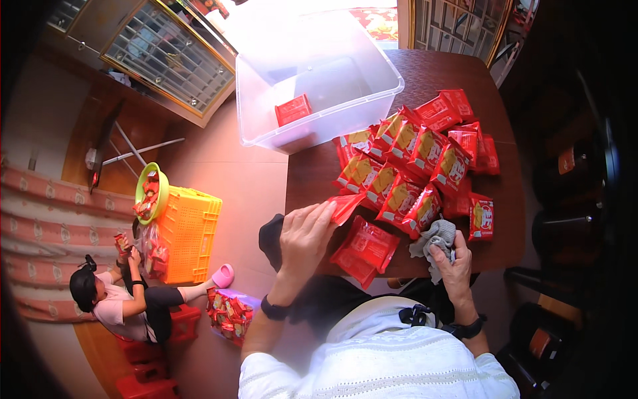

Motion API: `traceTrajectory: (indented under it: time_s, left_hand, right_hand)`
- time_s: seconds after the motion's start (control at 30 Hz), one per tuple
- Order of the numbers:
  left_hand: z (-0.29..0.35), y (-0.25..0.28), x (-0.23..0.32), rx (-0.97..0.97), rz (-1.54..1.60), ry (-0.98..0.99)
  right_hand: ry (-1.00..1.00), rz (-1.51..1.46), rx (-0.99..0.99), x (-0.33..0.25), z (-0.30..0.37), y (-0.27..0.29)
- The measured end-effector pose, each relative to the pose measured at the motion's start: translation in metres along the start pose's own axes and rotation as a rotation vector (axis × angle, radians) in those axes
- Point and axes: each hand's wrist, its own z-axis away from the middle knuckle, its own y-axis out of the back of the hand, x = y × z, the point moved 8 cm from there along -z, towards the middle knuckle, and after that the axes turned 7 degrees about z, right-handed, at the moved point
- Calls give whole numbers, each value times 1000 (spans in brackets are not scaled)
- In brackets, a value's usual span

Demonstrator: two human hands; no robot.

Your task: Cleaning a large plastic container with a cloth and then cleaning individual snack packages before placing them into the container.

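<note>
My left hand (304, 241) is closed on a red packet (344, 208), fingers bent over its near end, above the table's front left part. My right hand (454, 271) grips a crumpled grey cloth (435, 242) at the front edge of the table. Between the two hands lie red packets (367, 247) with their plain side up, overlapping each other. Beyond them, several red and yellow packets (393, 193) lean in rows, and more are heaped behind. One packet (481, 216) lies apart, to the right of the cloth.
A clear plastic bin (262, 136) stands at the far left of the dark wooden table (432, 66), with a red packet (293, 110) inside. At left, a seated person (126, 292) handles a packet beside a yellow crate (191, 233), a green basin (163, 199) and a packet-filled box (230, 316).
</note>
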Motion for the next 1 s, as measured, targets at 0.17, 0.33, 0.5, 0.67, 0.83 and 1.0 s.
traceTrajectory:
  time_s: [0.17, 0.33, 0.5, 0.67, 0.83, 1.0]
  left_hand:
    - [11, 13, -12, 57, -102, 25]
    - [19, -5, -24, -31, -217, 17]
    - [-10, -5, -23, -225, 7, 149]
    - [-133, 62, -13, -135, -64, -155]
    - [-237, 28, -99, -411, -63, 209]
    - [-241, -45, -190, -837, -215, 432]
  right_hand:
    - [-33, 3, 34, 18, -4, 4]
    - [47, 93, 65, 13, -8, 4]
    - [47, 111, 24, 16, -9, 4]
    - [48, 128, 17, 21, -7, 5]
    - [84, 153, 30, 18, -6, 8]
    - [78, 165, 23, 19, -4, 9]
